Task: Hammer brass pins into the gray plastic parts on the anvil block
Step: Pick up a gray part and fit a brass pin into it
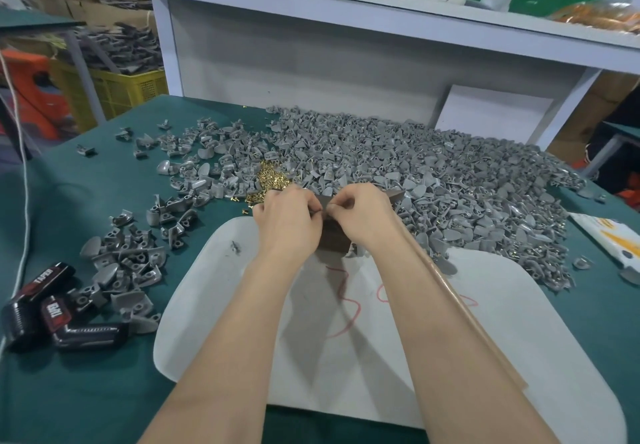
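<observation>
I saw the left hand [287, 216] and right hand [363, 208] close together atop the anvil block [334, 241], fingers curled, both pinching one gray plastic part [322, 204]. Brass pins [272, 177] lay just beyond the block's left.

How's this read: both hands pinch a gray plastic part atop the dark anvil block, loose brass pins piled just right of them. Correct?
One slip: the head view shows the pile of brass pins just left of the hands, beyond the left hand, not right. It and the right hand pinch a small gray plastic part atop the dark brown anvil block.
</observation>
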`<act>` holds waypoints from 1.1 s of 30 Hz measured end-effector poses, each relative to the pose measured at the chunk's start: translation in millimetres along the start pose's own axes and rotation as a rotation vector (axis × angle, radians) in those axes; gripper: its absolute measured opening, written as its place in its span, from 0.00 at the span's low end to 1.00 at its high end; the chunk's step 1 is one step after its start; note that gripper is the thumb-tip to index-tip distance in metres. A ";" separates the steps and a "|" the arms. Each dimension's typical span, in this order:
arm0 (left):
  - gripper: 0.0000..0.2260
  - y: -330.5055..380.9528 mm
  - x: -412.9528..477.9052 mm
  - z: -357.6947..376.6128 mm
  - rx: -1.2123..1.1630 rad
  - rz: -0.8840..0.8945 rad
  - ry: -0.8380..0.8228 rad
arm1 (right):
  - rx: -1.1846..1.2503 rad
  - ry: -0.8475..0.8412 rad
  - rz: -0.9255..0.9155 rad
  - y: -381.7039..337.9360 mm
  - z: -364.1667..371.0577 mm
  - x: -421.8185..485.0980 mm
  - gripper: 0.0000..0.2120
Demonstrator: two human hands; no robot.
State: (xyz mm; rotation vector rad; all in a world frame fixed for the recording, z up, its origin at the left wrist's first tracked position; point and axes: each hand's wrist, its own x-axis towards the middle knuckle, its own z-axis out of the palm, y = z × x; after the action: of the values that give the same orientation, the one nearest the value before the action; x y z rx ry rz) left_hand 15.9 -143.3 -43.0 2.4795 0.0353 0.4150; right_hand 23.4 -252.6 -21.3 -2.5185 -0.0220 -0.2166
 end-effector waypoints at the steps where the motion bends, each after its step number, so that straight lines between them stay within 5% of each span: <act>1: 0.04 0.0 -0.1 -0.1 -0.002 0.000 0.002 | 0.023 0.010 0.002 1.5 0.9 -0.7 0.09; 18: 0.03 -0.6 0.1 1.6 -0.021 -0.007 -0.001 | 0.033 0.077 -0.002 -0.4 9.4 -7.9 0.05; 24: 0.04 -1.9 0.7 -1.1 -0.038 -0.006 -0.014 | -0.032 0.170 0.106 27.3 -27.4 -7.0 0.12; 27: 0.07 -1.2 0.3 -0.2 -0.036 -0.013 -0.007 | -0.362 0.029 0.315 48.2 -42.7 -14.7 0.15; 33: 0.06 -0.8 -1.9 -0.8 -0.031 -0.027 -0.006 | -0.310 -0.094 0.339 51.5 -37.3 -14.2 0.09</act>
State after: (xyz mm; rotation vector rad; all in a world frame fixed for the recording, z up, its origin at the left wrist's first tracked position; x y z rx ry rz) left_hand 13.9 -142.4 -43.5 2.4467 0.0596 0.3934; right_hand 7.2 -315.7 -23.0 -2.7851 0.4280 0.0402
